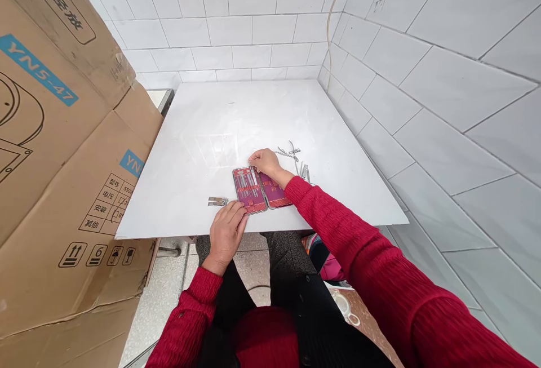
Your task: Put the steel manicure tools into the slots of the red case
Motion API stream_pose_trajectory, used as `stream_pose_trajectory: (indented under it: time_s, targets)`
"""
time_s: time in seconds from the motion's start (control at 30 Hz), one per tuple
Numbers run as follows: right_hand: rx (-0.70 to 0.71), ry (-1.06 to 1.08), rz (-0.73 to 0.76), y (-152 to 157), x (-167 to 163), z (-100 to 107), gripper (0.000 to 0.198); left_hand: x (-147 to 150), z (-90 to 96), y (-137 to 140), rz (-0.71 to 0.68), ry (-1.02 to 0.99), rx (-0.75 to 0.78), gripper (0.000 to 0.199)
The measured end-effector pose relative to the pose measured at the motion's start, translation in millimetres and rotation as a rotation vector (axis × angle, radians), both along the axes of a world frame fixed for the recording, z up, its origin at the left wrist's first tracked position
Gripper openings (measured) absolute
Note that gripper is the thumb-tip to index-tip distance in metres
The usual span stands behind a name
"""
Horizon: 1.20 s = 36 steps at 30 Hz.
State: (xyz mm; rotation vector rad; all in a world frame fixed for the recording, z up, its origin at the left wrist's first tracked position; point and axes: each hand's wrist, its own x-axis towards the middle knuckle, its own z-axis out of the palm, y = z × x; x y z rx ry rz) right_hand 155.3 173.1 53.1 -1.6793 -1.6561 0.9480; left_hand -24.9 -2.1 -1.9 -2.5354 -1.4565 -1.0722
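Note:
An unfolded manicure case (pixel 256 208) with a red and purple lining lies near the table's front edge. Several slim metal tools (pixel 247 182) sit under a band in its left half. My right hand (pixel 266 162) reaches over the top of the case, fingertips pinched together at the upper end of the tools; what they grip is too small to make out. My left hand (pixel 229 227) rests with its fingers stretched out at the case's lower left corner. Just left of the case lies a nail clipper (pixel 217 202). My right forearm hides part of the case's right half.
Loose metal tools, scissors or nippers among them (pixel 291 151), lie right of the case, with another clipper (pixel 305 173) beside my sleeve. A large cardboard box (pixel 63 187) stands along the left of the white table (pixel 203 114). Tiled walls (pixel 456 92) close off the back and right.

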Motion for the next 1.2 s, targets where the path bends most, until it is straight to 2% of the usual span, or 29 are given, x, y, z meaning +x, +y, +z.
stream_pose_trajectory:
  time_s: [0.23,0.43,0.7,0.93,1.2]
  targets:
    - [-0.062,0.025,-0.024,4,2,4,0.015,0,0.2,1,0.003,0.007,0.000,0.016]
    - [-0.047,0.019,0.001,8,3,4,0.014,-1,-0.3,1,-0.002,0.004,0.010,0.017]
    - [0.042,-0.097,0.055,6,2,3,0.017,0,-0.8,1,-0.004,0.001,0.003,0.016]
    - [0.023,-0.207,0.047,5,0,6,0.004,0,-0.1,1,0.001,0.003,0.017,0.015]
    - [0.089,-0.375,0.048,-5,-8,5,0.016,-1,0.4,0,0.005,0.012,0.017,0.016]
